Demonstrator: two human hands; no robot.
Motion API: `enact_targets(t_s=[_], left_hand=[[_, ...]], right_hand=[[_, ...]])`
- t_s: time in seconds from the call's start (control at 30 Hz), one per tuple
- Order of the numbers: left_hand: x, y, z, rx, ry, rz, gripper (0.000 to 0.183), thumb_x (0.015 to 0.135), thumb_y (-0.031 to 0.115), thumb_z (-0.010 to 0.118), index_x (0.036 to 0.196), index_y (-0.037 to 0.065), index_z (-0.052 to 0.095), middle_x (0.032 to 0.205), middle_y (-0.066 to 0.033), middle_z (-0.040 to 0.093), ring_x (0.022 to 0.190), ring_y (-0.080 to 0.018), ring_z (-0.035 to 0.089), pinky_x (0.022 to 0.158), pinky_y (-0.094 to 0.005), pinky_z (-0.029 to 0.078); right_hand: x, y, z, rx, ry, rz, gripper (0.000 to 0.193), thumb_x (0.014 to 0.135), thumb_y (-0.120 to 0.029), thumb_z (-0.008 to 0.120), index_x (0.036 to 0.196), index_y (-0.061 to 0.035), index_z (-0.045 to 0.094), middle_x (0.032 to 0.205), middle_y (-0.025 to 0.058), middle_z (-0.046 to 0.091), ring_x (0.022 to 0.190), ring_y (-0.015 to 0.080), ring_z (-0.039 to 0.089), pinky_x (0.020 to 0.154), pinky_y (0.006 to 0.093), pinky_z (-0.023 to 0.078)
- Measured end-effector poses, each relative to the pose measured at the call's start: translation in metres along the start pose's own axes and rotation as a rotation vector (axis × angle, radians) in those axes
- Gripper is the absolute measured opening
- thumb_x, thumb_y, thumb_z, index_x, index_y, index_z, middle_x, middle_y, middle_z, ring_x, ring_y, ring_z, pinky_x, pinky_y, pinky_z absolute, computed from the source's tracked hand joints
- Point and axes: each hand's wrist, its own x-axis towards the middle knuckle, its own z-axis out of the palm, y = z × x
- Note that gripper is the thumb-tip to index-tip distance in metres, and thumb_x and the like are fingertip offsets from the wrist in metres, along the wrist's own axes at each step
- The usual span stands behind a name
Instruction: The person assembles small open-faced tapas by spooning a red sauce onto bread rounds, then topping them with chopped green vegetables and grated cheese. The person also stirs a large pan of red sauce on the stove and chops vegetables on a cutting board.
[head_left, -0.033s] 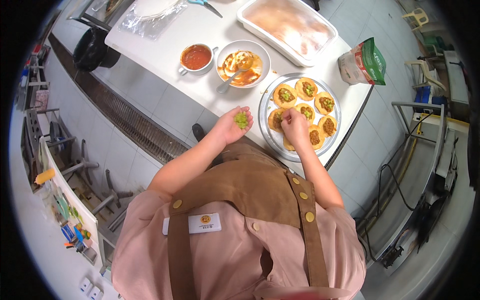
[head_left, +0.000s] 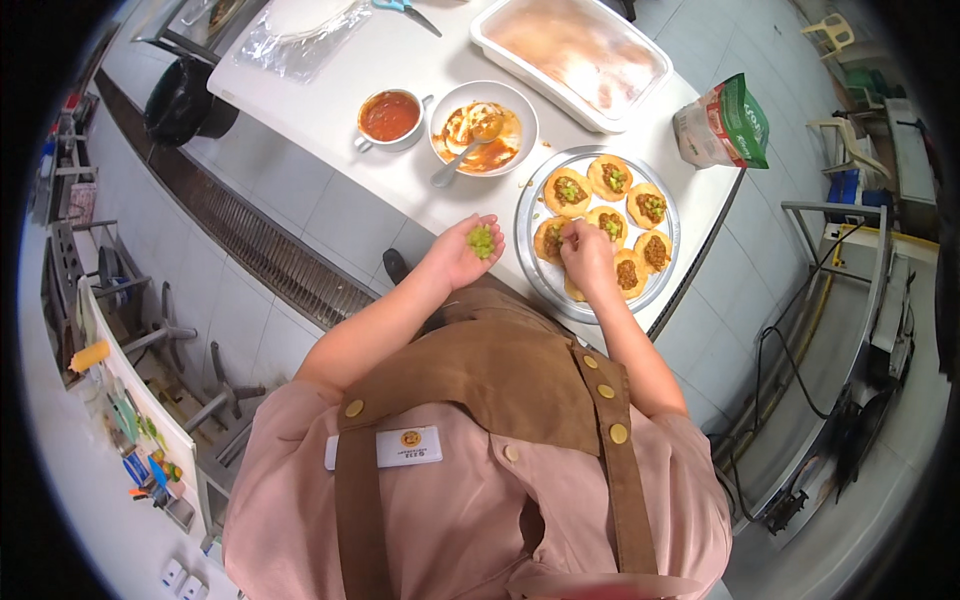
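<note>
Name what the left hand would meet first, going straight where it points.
The left hand would probably meet the round silver metal tray first; depth is unclear, so it might clear its rim.

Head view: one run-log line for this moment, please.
left hand: cupped, green bits | right hand: bunched, over tray | spoon: in bowl

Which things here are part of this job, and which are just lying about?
Likely in the job:
- chopped green pieces in left hand
- topped golden rounds by right hand
- round metal tray
- possibly sauce-smeared bowl and spoon

Seemingly lying about:
- blue-handled scissors
- clear plastic bag
- green-topped pouch
</note>
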Motion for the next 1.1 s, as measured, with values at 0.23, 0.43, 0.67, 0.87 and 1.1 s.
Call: enact_targets(t_s=[0.23,0.43,0.67,0.87,1.1], left_hand=[[0.002,-0.002,-0.001,0.001,-0.05,-0.009,0.028,0.102,0.026,0.045,0.111,0.002,0.055,0.093,-0.0084,0.06,0.088,-0.0218,0.06,0.084,-0.0357,0.053],[-0.002,-0.001,0.001,0.0,-0.033,-0.009,0.028,0.102,0.026,0.045,0.111,0.002,0.055,0.093,-0.0087,0.06,0.087,-0.0217,0.06,0.083,-0.0358,0.053],[-0.003,-0.003,0.0,-0.004,-0.015,0.007,0.028,0.102,0.027,0.045,0.112,0.002,0.055,0.092,-0.0084,0.06,0.087,-0.0217,0.06,0.083,-0.0359,0.053],[-0.003,-0.003,-0.001,-0.01,-0.006,0.012,0.029,0.102,0.027,0.045,0.113,0.002,0.055,0.093,-0.0085,0.06,0.088,-0.0217,0.06,0.084,-0.036,0.053],[0.0,-0.003,0.0,0.008,-0.026,-0.002,0.029,0.102,0.026,0.045,0.112,0.002,0.055,0.094,-0.0086,0.06,0.088,-0.0217,0.059,0.084,-0.0359,0.053]], right_hand=[[0.004,0.006,-0.015,-0.218,0.296,-0.036,0.013,0.079,-0.007,0.064,0.09,-0.009,0.07,0.096,0.0124,0.058,0.098,0.0312,0.051,0.085,0.045,0.034],[0.027,0.015,-0.015,-0.339,0.298,-0.061,0.012,0.079,-0.01,0.065,0.09,-0.0052,0.067,0.1,0.0146,0.056,0.098,0.0327,0.05,0.086,0.0448,0.033],[0.031,0.014,-0.005,-0.421,0.26,-0.102,0.011,0.078,-0.01,0.065,0.087,-0.0052,0.067,0.098,0.0145,0.056,0.097,0.0329,0.049,0.085,0.0452,0.033],[0.002,-0.001,-0.013,-0.213,0.176,-0.139,0.009,0.077,-0.01,0.065,0.085,-0.0072,0.068,0.096,0.0103,0.056,0.096,0.0312,0.049,0.082,0.0435,0.032],[0.011,-0.025,0.01,-0.318,0.253,-0.257,0.013,0.076,-0.016,0.069,0.088,-0.0098,0.068,0.097,0.0089,0.056,0.095,0.0293,0.049,0.082,0.0435,0.034]])
